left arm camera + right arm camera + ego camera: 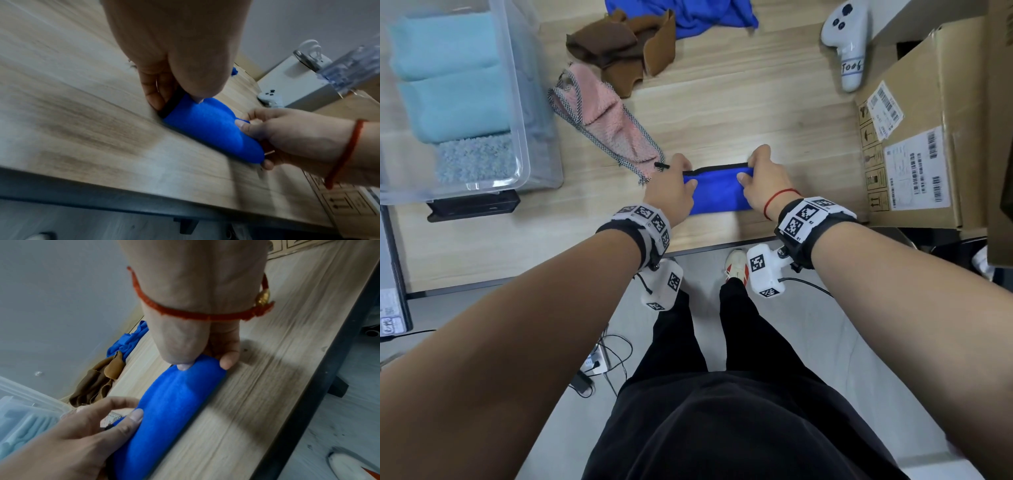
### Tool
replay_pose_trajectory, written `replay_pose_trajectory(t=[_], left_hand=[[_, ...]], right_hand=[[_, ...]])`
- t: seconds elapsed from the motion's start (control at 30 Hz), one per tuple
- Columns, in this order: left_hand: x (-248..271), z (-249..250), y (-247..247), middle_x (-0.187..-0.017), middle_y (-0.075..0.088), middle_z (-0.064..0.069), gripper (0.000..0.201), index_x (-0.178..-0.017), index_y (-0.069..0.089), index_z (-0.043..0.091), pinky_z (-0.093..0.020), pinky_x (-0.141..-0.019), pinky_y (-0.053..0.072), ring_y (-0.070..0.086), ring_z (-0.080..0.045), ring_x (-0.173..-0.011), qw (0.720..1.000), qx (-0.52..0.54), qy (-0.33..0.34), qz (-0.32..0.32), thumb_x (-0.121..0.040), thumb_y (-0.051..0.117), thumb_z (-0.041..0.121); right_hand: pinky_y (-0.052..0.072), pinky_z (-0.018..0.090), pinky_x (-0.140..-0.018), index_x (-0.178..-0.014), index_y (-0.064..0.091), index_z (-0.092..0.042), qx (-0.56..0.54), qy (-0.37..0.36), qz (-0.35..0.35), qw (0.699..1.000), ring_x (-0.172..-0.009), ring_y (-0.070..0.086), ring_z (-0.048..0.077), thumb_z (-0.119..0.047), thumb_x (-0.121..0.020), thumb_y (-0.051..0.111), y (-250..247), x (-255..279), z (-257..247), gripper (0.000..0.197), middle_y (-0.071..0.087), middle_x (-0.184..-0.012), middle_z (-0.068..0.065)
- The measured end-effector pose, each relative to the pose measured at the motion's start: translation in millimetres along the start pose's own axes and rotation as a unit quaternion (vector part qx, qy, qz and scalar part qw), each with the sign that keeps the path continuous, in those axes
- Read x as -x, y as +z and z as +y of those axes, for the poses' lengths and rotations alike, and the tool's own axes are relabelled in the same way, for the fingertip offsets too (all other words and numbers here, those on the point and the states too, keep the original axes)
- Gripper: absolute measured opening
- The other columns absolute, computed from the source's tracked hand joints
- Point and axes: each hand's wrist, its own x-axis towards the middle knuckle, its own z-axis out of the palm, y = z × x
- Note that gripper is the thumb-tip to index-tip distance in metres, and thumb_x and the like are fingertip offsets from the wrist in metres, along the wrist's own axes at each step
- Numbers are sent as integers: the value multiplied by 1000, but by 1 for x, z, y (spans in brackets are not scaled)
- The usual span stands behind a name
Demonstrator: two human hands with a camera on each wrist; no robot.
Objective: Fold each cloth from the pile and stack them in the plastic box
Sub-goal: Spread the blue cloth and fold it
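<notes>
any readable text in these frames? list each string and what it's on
"Too6", handwritten, last character uncertain: label on the white controller.
"R1" and "R2": beside the square markers on the right wrist band.
Shipping labels and barcodes on the cardboard box: print too small to read.
Handling symbols down the box side: arrows show, any words unreadable.
Sticker at the left edge: blurred, unreadable.
</notes>
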Motion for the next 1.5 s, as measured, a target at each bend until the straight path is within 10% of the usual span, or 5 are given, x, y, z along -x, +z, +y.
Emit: replay_pose_trajectory(t=[0.27,0.7,0.87,1.23,1.5], left_hand=[[-2,3,4,-123,44,-16,43,-124,50,7,-34,-87,42,50,-30,-105,989,-118,75,-57,-93,56,37],[30,50,-87,-102,58,-14,33,-120,48,6,-34,-78,38,52,-29,-93,999,-3,27,-40,-102,41,32],[51,41,-158,-103,57,-17,38,-99,57,2,-34,-81,40,55,-31,-97,999,24,13,27,-104,33,31],[69,-88,-303,-91,69,-13,28,-96,70,7,-34,-78,47,60,-30,-85,997,-53,12,55,-98,47,23],[43,-196,-345,-110,70,-1,26,-116,70,17,-24,-86,40,60,-21,-100,996,-89,10,-9,-98,52,22]], right_hand=[[52,41,-77,-111,48,-23,56,-88,14,994,-76,56,32,-20,-97,45,5,2,9,15,41,-110,8],[48,24,-62,-108,51,-22,-253,-104,-72,959,-71,59,18,-27,-93,63,-69,23,-34,20,63,-91,12],[54,41,-85,-90,56,-30,-232,-171,-47,956,-94,65,29,-35,-85,70,-98,23,-109,15,67,-100,15],[46,26,-64,-81,63,-14,-96,-325,-75,938,-61,50,7,-23,-83,75,-56,31,-286,15,56,-67,-9],[49,31,-76,-85,55,-29,163,-326,-85,927,-87,61,20,-39,-85,65,25,15,-383,15,59,-84,-7]])
